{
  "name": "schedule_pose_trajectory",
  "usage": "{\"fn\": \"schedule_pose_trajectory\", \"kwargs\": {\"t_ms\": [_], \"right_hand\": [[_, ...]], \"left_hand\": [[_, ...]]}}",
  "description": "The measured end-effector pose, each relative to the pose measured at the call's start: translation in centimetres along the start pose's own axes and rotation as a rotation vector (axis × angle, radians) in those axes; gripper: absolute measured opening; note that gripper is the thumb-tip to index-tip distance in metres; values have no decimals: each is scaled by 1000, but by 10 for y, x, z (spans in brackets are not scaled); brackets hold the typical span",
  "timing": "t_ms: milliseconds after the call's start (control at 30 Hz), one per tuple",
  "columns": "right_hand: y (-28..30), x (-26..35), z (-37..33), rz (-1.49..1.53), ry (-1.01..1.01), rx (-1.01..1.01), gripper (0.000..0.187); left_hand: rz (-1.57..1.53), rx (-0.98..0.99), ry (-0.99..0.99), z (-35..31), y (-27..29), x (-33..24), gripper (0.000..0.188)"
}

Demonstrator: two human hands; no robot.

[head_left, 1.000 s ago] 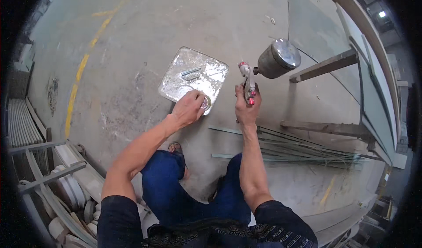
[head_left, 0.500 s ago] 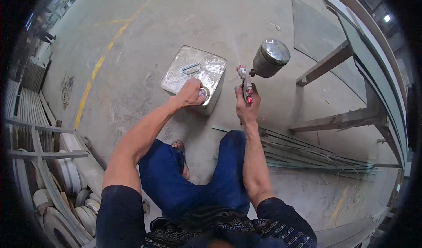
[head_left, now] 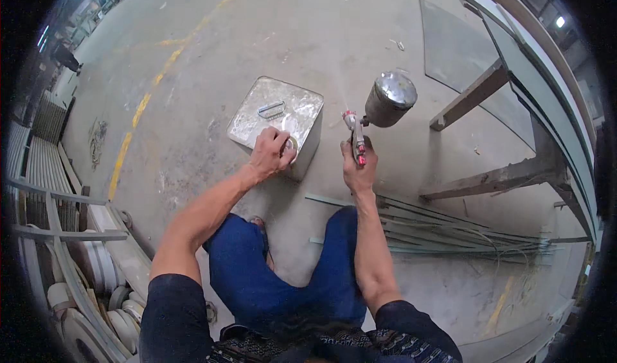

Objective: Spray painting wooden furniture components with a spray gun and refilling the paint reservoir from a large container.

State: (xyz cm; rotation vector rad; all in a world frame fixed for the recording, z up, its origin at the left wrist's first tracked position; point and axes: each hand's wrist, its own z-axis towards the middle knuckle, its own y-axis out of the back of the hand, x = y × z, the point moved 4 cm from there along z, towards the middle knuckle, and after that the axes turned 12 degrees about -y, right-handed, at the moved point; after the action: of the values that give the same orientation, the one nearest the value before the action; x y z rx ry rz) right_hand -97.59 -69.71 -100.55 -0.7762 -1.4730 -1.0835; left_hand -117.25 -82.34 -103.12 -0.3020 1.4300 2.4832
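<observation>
One square metal tin (head_left: 276, 115) stood on the concrete floor (head_left: 193, 54); the left hand (head_left: 271, 154) gripped its round cap (head_left: 292, 144). The right hand (head_left: 358, 170) clasped one spray gun (head_left: 376, 109) just beside it.

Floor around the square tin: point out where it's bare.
Bare concrete lies left of the square tin toward the yellow line, and beyond it. Right is crowded: spray gun, metal strips, stand legs.

Single head-worn fisheye view, looking steeply down from above the crouching person's knees (head_left: 334, 247) at the concrete floor (head_left: 193, 73); forearms enter from lower edge, straight lines bowing toward the rim.
</observation>
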Motion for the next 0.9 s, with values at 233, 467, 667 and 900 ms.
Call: {"fn": "schedule_pose_trajectory", "kwargs": {"t_ms": [233, 467, 667, 900], "right_hand": [[-16, -29, 20, 15, 25, -118, 14], [-19, -61, 25, -77, -34, -95, 14], [-17, -75, 13, -130, -18, -124, 16], [-45, -94, -8, -114, 76, -100, 15]], "left_hand": [[-56, -167, -14, 13, -9, 15, 22], [34, -148, 222, 21, -19, 26, 22], [35, -158, 246, 10, -15, 21, 25], [-98, -175, -141, -28, 6, 16, 18]]}}
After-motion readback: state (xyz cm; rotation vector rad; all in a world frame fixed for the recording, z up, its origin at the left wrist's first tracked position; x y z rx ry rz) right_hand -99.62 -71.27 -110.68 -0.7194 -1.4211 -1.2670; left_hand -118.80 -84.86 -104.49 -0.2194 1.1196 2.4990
